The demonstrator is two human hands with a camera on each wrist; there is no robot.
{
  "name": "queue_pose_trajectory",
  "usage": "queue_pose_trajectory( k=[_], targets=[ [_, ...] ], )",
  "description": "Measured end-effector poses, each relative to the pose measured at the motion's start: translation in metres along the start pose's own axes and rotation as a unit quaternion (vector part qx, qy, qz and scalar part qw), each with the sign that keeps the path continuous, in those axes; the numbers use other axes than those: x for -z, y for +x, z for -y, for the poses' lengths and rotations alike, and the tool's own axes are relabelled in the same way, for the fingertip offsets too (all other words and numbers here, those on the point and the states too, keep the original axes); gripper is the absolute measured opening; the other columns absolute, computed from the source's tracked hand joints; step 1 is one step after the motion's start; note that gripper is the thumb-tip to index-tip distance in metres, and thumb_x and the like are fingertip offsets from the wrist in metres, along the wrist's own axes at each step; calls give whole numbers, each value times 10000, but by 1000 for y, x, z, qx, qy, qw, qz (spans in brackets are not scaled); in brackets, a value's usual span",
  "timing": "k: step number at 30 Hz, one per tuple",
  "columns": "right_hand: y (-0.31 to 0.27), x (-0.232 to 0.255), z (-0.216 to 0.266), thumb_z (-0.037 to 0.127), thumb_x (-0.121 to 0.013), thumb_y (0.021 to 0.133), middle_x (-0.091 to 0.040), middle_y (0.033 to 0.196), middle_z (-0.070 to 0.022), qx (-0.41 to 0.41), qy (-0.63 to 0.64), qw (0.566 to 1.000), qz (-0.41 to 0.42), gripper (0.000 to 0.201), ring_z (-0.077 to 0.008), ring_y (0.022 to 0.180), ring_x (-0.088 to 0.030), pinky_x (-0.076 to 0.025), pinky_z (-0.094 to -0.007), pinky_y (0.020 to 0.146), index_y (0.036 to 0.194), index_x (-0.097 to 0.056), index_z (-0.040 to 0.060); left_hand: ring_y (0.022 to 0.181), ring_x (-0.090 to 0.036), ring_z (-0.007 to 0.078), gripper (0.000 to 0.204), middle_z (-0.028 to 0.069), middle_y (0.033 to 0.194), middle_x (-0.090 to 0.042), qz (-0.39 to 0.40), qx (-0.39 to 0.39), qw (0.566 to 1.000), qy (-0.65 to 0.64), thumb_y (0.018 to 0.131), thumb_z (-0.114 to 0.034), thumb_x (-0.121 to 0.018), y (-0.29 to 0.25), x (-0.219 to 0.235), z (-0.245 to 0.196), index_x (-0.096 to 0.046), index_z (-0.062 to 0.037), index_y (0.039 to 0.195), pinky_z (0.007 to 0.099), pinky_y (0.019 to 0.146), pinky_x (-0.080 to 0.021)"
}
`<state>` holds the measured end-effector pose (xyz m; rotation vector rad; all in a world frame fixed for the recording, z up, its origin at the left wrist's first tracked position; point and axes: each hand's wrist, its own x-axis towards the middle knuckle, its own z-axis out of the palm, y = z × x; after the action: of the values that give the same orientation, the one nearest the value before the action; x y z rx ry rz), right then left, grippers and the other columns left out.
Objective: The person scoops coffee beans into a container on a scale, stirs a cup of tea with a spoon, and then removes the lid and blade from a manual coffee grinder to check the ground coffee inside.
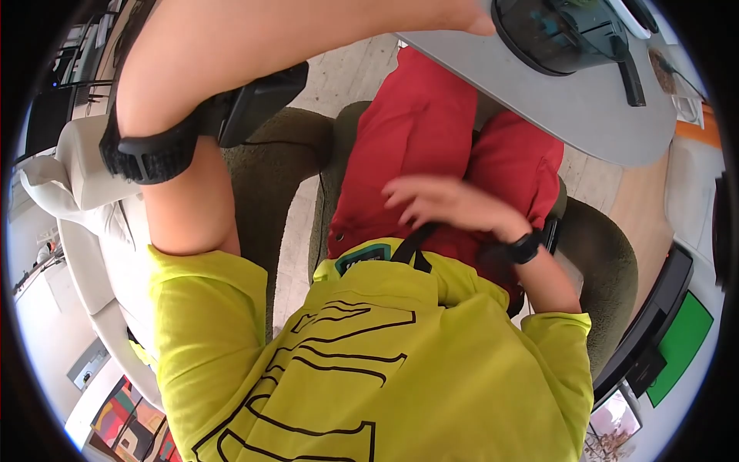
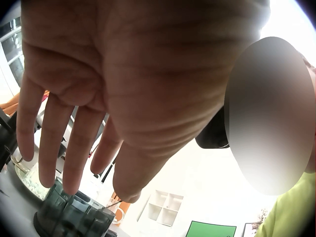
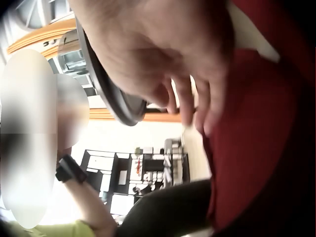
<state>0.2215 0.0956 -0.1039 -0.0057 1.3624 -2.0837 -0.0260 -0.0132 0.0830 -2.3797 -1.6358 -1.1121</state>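
Observation:
My left hand (image 1: pixel 285 46) is raised close to the head camera, its far part cut off by the top edge. In the left wrist view the palm of the left hand (image 2: pixel 133 74) shows large, fingers extended and holding nothing. Beyond those fingers, a dark transparent jug (image 2: pixel 74 215) appears low in the frame. My right hand (image 1: pixel 454 204), slightly blurred, is over the lap near a black cord (image 1: pixel 412 245), fingers loosely bent. The right wrist view shows the right hand (image 3: pixel 168 44) beside the red trousers (image 3: pixel 256 133) with nothing in its fingers; contact with the cloth is unclear.
The jug (image 1: pixel 562 35) with a black handle stands on the grey table (image 1: pixel 616 135), whose rounded edge lies beyond the knees. A dark green chair (image 1: pixel 608 262) surrounds the seated body. A pale sofa (image 1: pixel 85 231) stands at the left, a green screen (image 1: pixel 683 346) at the right.

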Motion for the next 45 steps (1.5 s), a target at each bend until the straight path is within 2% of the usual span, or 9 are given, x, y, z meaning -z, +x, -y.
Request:
queue_pose_trajectory(
  k=[2,7,13,16,18,23,27,30,45],
  targets=[
    [10,-1,-11,124,-479,984,-507,1324,-91,48,-158,984,69,427,-194,1098,-577,-456,-338,954,1381,-393,-7,886,-676,283,415,176,937,-683,-15,-5,999,-35,806,-132,-737,-2,-2,5,-596,-15,1178,346,745,-538],
    [8,114,1,170,-490,978,-550,1276,-103,225,-44,815,-532,338,-189,1167,-532,-432,-340,983,1270,-519,3,887,-677,282,414,174,940,-684,2,18,1000,0,808,-134,-734,-7,3,-1,-596,-15,1180,345,751,-537],
    [4,31,23,206,-534,956,-540,1267,-73,-6,-47,996,-75,429,-170,1038,-593,-504,-320,872,1348,-442,58,888,-678,281,412,173,945,-685,11,26,999,42,811,-137,-730,-1,7,-4,-597,-16,1182,344,758,-537],
    [3,57,5,212,-535,952,-630,1088,-141,76,-205,910,-352,349,-211,947,-633,-510,-356,813,1237,-540,10,910,-680,268,431,164,956,-689,24,67,997,19,807,-151,-728,2,12,-10,-596,-24,1198,337,800,-536],
    [-8,75,23,182,-532,933,-659,939,-221,133,-485,702,-504,273,-351,894,-636,-493,-410,790,1096,-614,-21,947,-660,263,464,152,994,-679,47,110,992,45,780,-106,-721,11,11,-28,-591,-29,1219,346,841,-508],
    [-34,-8,70,118,-617,858,-668,1005,-155,179,-524,812,-182,210,-324,912,-638,-510,-381,800,1051,-653,43,947,-651,256,471,137,1030,-680,67,206,976,34,755,-58,-708,10,6,-29,-605,-36,1214,350,861,-490],
    [-68,-30,118,2,-652,816,-677,1009,-85,277,-379,785,-405,217,-182,814,-662,-518,-294,747,1030,-657,40,910,-657,205,424,108,1002,-694,34,215,972,87,789,-83,-697,9,8,-27,-619,-75,1207,297,740,-515],
    [-87,-19,145,14,-667,821,-628,1072,-93,346,-284,631,-634,392,-154,1016,-580,-461,-317,910,1199,-564,16,878,-661,166,360,91,982,-700,-2,250,961,118,813,-104,-693,6,9,-17,-645,-89,1170,268,668,-513],
    [-57,47,148,139,-820,687,-459,1358,-205,334,-354,659,-574,901,-284,1285,-433,-345,-374,1057,1405,-298,-20,684,-619,159,363,47,878,-690,-129,392,903,117,774,-181,-735,12,-36,57,-657,-55,1106,302,643,-496]
  ],
)
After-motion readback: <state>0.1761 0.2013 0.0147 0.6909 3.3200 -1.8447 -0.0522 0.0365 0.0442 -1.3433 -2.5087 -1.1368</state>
